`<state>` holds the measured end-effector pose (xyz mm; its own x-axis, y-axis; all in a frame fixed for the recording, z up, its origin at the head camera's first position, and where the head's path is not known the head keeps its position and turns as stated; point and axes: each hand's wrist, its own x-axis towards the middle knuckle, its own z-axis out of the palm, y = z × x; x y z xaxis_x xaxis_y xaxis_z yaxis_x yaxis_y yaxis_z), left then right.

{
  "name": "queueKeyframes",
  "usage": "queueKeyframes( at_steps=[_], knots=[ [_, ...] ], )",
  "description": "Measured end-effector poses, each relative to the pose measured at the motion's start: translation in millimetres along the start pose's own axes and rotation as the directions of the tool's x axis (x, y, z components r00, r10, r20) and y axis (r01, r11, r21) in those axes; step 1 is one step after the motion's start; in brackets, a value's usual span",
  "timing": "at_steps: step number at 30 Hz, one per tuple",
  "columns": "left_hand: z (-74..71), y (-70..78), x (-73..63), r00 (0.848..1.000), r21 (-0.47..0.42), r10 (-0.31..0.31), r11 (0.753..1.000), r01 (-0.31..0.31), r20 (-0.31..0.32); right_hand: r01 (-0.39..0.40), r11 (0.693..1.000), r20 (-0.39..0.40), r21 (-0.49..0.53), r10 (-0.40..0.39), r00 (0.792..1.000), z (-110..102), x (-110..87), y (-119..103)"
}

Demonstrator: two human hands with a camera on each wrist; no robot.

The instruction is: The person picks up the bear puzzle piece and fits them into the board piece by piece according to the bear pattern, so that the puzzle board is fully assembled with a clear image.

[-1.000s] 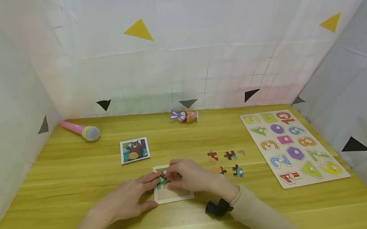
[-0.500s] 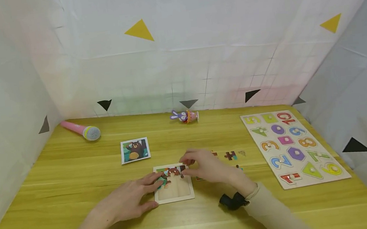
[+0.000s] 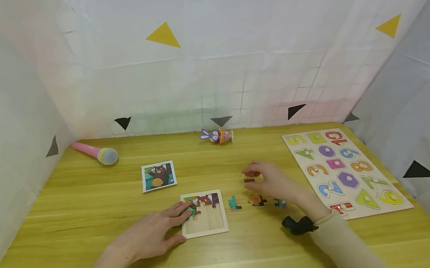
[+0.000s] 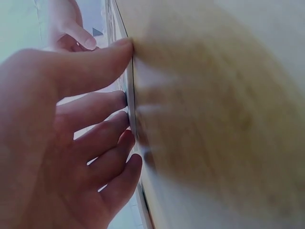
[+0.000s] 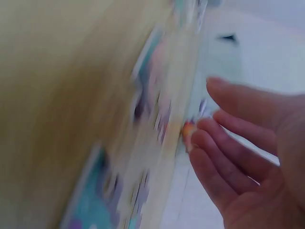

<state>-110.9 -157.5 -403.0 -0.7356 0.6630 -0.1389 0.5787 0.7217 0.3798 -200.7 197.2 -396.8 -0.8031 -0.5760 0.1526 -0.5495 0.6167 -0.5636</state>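
A shallow wooden puzzle tray (image 3: 205, 226) lies in front of me, its upper part filled with pieces of a bear picture and its lower part bare wood. My left hand (image 3: 152, 232) rests at its left edge, fingertips over the teal pieces and thumb near the lower corner. To the right, my right hand (image 3: 273, 184) hovers with thumb and fingers apart around a brown jigsaw piece (image 3: 249, 180). In the right wrist view nothing sits between its fingers. Nearer me lie a teal piece (image 3: 234, 203), an orange-brown piece (image 3: 257, 201) and a blue piece (image 3: 280, 202).
A bear picture card (image 3: 158, 176) lies behind the tray. Farther back are a pink toy microphone (image 3: 95, 153) and a purple rabbit figure (image 3: 217, 136). On the right lies a number-and-shape peg board (image 3: 349, 174). White sheeting (image 3: 251, 69) walls the table's back and sides.
My right hand has moved from over the tray, past its top right corner, rightward to the loose pieces. The bear's face and a dark corner piece now show in the tray. My left hand stays put.
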Motion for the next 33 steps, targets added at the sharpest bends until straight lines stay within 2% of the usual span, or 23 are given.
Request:
queueKeyframes(
  at_steps=[4,10,16,33],
  knots=[
    [0.9,-0.8,0.4,1.0,-0.009,0.002,1.0,-0.001,0.005,-0.026,0.999,-0.008,-0.032,0.026,1.0,-5.9,-4.2,12.6],
    [2.0,-1.7,-0.1,1.0,-0.027,-0.002,1.0,0.002,0.001,-0.058,0.997,0.038,-0.052,0.06,0.997,-9.6,-5.8,25.7],
    [2.1,-2.0,0.5,1.0,-0.039,-0.003,0.999,0.003,-0.001,-0.045,0.998,0.058,-0.046,0.048,0.997,-8.4,-6.2,27.2],
    [1.9,-1.8,-0.1,1.0,-0.042,0.0,0.999,-0.001,-0.008,-0.035,0.995,0.032,-0.097,0.038,0.999,-3.7,-4.1,26.6]
  ],
)
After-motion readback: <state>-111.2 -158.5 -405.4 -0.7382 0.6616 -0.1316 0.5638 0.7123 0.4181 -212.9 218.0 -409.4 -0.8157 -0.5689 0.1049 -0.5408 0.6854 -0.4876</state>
